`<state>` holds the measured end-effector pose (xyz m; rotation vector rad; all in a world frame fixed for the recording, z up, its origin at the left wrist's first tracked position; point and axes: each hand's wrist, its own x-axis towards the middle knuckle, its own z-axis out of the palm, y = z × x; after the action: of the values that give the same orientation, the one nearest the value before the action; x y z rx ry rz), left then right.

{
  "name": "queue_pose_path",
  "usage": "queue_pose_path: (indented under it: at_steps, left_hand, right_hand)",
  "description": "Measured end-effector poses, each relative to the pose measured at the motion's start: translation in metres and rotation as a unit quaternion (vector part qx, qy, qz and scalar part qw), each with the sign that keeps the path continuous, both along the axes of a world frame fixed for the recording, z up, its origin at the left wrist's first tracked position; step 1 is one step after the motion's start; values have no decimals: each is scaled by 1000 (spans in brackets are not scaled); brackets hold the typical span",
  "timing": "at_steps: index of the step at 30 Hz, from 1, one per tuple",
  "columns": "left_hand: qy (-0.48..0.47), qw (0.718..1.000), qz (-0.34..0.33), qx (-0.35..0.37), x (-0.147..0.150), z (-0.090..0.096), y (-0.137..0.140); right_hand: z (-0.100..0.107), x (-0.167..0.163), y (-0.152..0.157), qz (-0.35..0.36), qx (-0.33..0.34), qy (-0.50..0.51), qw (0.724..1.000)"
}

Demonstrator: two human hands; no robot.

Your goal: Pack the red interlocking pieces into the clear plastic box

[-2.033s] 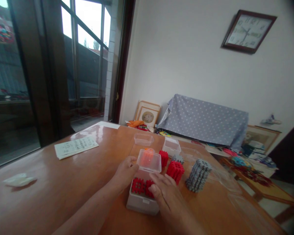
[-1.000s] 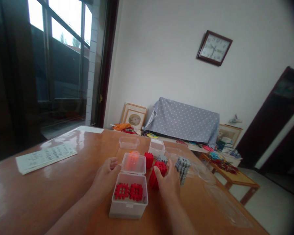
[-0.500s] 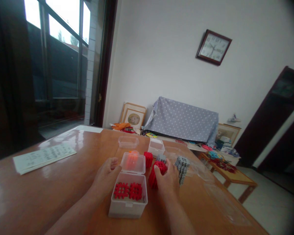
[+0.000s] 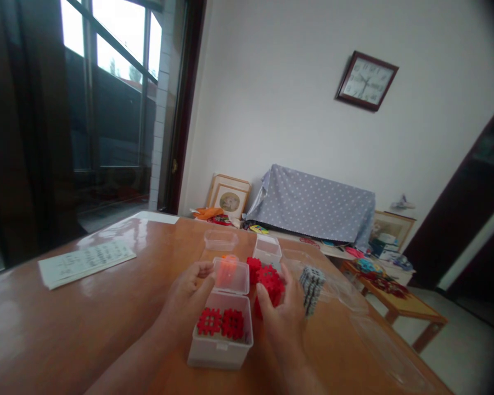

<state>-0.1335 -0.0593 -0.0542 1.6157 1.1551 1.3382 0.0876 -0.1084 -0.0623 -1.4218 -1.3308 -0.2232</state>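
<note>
My right hand (image 4: 286, 310) grips a stack of red interlocking plastic blocks (image 4: 270, 282), thumb on the near left side and fingers around the right. Just left of it stands a clear plastic box (image 4: 220, 357) with its lid (image 4: 233, 276) swung back. Two red notched blocks (image 4: 221, 322) show side by side inside the box. My left hand (image 4: 191, 293) hovers at the box's left side by the lid, its fingers loosely curled and the thumb apart from them. An orange stack (image 4: 229, 264) shows through the lid, and another red block stack (image 4: 253, 267) stands behind the gripped one.
A grey block stack (image 4: 313, 285) stands right of my right hand. Behind are a small clear box (image 4: 267, 248) and a clear tray (image 4: 221, 240). Clear plastic packaging (image 4: 333, 277) lies along the right table edge. Written paper sheets (image 4: 86, 263) lie at left.
My right hand has shifted the red blocks slightly, tilting their top face toward me; the grey stack behind is now mostly hidden. The whole view has slid a little to the right.
</note>
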Motion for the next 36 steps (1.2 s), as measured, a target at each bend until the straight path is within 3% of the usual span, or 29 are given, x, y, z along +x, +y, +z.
queue_pose_path:
  at_steps: [6,11,23,31,36]
  left_hand:
    - [-48,992,-106,-42,6,13,-15]
    - [-155,966,-177,-105,6,6,-10]
    - [-119,975,-160,-99,-5,-1,1]
    - [-112,972,-174,-108,-5,1,0]
    - [-53,993,-91,-58,-8,-1,4]
  right_hand:
    - [8,-38,-20,124,-27,-47,991]
    - [4,-52,-21,141,-24,-48,989]
    - [4,-20,-1,256,-176,-118,943]
    - [28,-25,-5,273,-235,-139,922]
    - [35,-25,-2,267,-275,-164,909]
